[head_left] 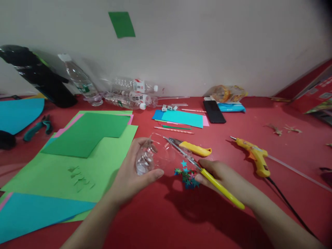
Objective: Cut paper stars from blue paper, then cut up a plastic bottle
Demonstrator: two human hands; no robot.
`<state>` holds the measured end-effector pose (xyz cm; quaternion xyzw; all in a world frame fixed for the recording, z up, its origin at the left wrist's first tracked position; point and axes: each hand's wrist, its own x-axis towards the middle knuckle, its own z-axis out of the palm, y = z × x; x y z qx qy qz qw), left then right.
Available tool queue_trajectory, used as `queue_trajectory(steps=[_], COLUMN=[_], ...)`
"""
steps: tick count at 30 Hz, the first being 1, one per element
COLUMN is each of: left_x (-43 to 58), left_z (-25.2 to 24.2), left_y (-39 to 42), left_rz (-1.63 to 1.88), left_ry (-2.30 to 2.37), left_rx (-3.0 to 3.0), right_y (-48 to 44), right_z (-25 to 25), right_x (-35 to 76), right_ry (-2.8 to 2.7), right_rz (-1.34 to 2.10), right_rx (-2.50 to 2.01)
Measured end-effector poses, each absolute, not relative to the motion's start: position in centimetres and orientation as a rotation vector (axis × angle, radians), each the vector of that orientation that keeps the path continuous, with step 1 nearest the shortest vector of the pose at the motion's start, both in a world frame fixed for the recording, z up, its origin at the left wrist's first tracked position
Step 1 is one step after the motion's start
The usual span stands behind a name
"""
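Note:
My left hand point(129, 173) is wrapped round a cut piece of clear plastic bottle point(145, 160), its open rim facing right. In my right hand point(223, 176) is a pair of yellow-handled scissors point(219, 188), the metal blades reaching up and left to the plastic's rim. Whether the blades touch the plastic, I cannot tell. Under my right fingers lies a small heap of shiny star sequins point(188, 178) in blue, green and pink. Just behind the scissors rests a yellow utility knife point(195, 148), partly covered by the blades.
Coloured sheets point(111, 152) with green scraps cover the left side. Several plastic bottles point(129, 98) and a black flask point(44, 79) stand or lie along the wall. A yellow glue gun point(255, 155) trails its cord at right. Behind are a phone point(214, 111), pencils and pliers point(38, 128).

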<state>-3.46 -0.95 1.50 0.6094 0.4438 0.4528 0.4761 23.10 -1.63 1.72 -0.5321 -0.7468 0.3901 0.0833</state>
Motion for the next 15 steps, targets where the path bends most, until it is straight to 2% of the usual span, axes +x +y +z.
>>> queue_trajectory(steps=[15], left_x=[-4.36], left_z=[1.54], left_y=[-0.63], left_rz=[1.108], left_ry=[0.890], left_rx=[1.232], right_y=[-1.59], right_z=[1.36], right_x=[23.09], right_ry=[-2.243], right_rz=[1.108], right_rx=[-1.562])
